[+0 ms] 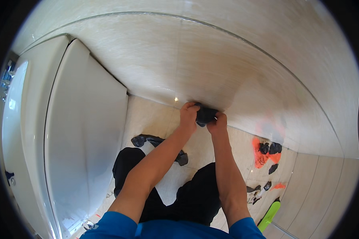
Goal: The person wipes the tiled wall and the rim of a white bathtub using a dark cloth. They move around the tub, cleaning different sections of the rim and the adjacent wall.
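Both hands hold a small black, soft, sock-like piece [206, 115] close to the foot of the tiled wall. My left hand [188, 116] grips its left side, thumb and fingers closed on the edge. On the opposite side, my right hand [217, 123] pinches the piece, with its fingers curled. What is inside it, if anything, is hidden. Below my left forearm lies a long, crumpled dark piece [154, 140] on the floor, partly covered by the arm. Its near end [182, 158] shows between my knees.
A white bathtub-like panel [83, 119] stands at the left. Ahead rises a beige tiled wall [227, 71]. At the right, an orange plastic sheet or bag [260, 160] lies under black crumpled pieces [275, 148]. Small scraps [262, 191] and a lime-green flat-ended tool [269, 215] lie nearer.
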`<state>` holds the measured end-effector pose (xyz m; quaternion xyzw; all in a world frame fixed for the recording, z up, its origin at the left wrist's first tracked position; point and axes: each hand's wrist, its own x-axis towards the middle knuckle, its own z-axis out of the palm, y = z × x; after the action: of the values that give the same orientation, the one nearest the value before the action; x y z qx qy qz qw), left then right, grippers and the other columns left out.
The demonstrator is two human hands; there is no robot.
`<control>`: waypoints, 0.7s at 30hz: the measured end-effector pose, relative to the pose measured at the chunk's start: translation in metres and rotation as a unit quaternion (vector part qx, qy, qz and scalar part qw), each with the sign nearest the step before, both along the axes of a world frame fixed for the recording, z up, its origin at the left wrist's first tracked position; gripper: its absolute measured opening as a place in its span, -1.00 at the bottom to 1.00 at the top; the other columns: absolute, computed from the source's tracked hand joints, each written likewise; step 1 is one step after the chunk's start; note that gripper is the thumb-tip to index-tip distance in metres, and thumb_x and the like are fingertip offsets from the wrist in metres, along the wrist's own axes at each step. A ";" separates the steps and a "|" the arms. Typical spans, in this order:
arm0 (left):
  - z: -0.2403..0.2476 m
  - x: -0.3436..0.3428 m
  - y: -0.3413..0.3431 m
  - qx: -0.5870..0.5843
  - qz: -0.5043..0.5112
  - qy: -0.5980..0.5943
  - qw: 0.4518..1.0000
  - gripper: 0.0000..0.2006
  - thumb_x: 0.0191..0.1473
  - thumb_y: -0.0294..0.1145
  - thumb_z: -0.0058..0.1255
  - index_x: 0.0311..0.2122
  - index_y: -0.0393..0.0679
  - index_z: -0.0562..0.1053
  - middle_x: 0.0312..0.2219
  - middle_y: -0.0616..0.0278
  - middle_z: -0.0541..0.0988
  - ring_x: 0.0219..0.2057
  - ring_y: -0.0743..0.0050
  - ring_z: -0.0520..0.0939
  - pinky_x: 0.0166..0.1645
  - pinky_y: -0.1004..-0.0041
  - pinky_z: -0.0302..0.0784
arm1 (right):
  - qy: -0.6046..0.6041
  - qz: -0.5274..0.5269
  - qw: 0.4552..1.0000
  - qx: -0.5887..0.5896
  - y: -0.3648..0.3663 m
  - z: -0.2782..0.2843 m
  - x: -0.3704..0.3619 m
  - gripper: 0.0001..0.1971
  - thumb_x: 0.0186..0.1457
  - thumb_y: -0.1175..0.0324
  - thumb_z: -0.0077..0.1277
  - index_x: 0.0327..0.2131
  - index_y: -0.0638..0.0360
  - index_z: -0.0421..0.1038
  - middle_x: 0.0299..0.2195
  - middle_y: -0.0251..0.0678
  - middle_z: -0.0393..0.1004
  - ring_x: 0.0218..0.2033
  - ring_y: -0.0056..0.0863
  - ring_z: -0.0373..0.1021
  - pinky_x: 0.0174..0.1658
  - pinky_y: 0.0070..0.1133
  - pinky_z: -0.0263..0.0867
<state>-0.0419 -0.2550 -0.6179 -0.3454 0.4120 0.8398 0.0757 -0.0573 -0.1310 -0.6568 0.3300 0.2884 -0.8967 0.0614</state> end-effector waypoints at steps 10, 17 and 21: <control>0.033 0.003 -0.073 0.066 0.106 0.071 0.990 -0.88 0.14 -0.47 0.01 -0.20 -0.13 0.41 -0.30 0.23 0.53 -0.26 0.36 0.56 -0.22 0.28 0.54 | 0.009 0.048 0.995 -0.083 -0.048 0.037 0.006 -0.84 -0.03 0.53 -0.08 -0.31 0.19 0.40 -0.31 -0.20 0.48 -0.26 -0.26 0.39 -0.14 -0.30 0.36; -0.009 0.001 -0.093 0.124 0.093 0.105 0.982 -0.88 0.12 -0.53 0.04 -0.22 -0.24 0.44 -0.35 0.18 0.54 -0.33 0.35 0.57 -0.27 0.35 0.53 | -0.012 0.100 0.992 -0.077 -0.056 -0.001 -0.006 -0.84 -0.03 0.55 -0.05 -0.29 0.20 0.40 -0.31 -0.20 0.48 -0.30 -0.25 0.39 -0.22 -0.34 0.33; -0.025 0.001 -0.097 0.106 0.085 0.111 0.985 -0.90 0.15 -0.55 -0.04 -0.21 -0.30 0.41 -0.28 0.15 0.52 -0.21 0.35 0.54 -0.10 0.35 0.48 | 0.006 0.120 0.991 -0.051 -0.067 -0.014 -0.010 -0.83 -0.01 0.58 -0.05 -0.28 0.24 0.40 -0.31 -0.17 0.50 -0.29 -0.23 0.40 -0.15 -0.35 0.34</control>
<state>-0.0404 -0.3522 -0.6433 -0.2742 0.2957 0.9151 -0.0057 -0.0676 -0.1983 -0.6705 0.2843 0.2798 -0.8984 0.1839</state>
